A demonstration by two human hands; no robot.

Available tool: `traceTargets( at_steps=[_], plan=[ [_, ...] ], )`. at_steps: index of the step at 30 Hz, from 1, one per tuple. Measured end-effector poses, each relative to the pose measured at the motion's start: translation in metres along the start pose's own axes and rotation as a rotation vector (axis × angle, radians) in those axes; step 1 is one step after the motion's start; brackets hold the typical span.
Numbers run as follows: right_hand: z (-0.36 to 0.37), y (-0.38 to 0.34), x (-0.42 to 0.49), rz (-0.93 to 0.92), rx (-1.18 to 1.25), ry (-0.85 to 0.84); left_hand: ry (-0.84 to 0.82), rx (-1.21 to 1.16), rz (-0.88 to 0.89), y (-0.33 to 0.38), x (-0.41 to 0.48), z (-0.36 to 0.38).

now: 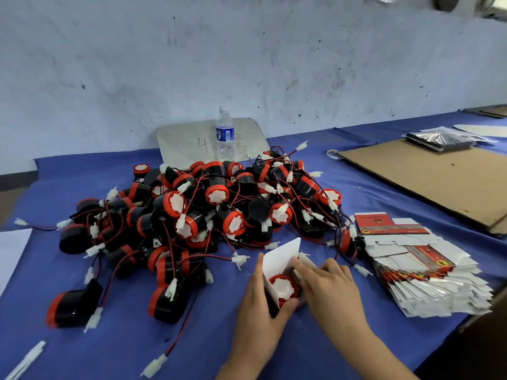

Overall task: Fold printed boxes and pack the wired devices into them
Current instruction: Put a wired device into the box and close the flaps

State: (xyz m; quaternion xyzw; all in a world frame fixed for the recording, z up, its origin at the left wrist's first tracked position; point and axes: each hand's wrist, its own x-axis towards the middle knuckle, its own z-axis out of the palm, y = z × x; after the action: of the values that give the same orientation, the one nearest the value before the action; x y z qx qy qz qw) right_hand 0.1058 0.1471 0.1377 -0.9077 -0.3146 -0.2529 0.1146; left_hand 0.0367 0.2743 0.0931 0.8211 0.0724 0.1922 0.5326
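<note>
One device already sits red face up inside the half-folded box, which stands on the counter just in front of the pile of wired devices. The left hand grasps the box from its left side, thumb curled round the near corner. The right hand lies over the right wall, its fingers fairly straight and pressing rather than clenched.

The step in hand looks like seating the device and tucking its lead before closing. The tall white flap is not yet folded down. The next move probably calls for holding the walls square while that flap goes over and into its slot, with no wire caught in the seam.

Room is tight ahead, where a loose connector and trailing leads lie near the box. To the right the stack of flat boxes is close, and the counter's edge runs just beyond it. The freest cloth is to the near left, a likely spot for setting the finished box down.
</note>
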Motion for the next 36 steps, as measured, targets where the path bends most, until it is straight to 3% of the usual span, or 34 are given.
traceTargets(
  at_steps=[3,6,13,19,22,26,28,31,36],
  plan=[
    [-0.006,-0.009,0.014,-0.019,-0.129,-0.315,0.085,0.420,0.080,0.005,-0.008,0.008],
    [0.000,-0.011,0.021,0.054,-0.147,-0.438,0.052,0.596,0.058,0.018,-0.015,0.009],
    [0.005,-0.010,0.016,0.178,-0.089,-0.322,0.088,0.712,0.064,0.029,-0.013,0.010],
    [0.002,-0.015,0.015,0.073,0.057,-0.199,0.358,0.587,0.247,0.015,-0.009,0.011],
    [0.005,-0.014,0.005,0.091,0.242,-0.283,0.252,0.462,0.192,0.010,-0.013,0.015],
    [0.005,-0.019,-0.011,0.157,0.342,-0.147,0.200,0.415,0.217,0.009,-0.014,0.013],
    [0.003,-0.022,-0.017,0.180,0.363,-0.076,0.104,0.502,0.205,0.013,-0.010,0.012],
    [0.000,-0.024,-0.025,0.197,0.367,-0.017,0.158,0.619,0.343,0.011,-0.009,0.014],
    [0.004,-0.024,-0.039,0.186,0.339,0.008,0.181,0.634,0.361,0.004,-0.009,0.014]
  ],
)
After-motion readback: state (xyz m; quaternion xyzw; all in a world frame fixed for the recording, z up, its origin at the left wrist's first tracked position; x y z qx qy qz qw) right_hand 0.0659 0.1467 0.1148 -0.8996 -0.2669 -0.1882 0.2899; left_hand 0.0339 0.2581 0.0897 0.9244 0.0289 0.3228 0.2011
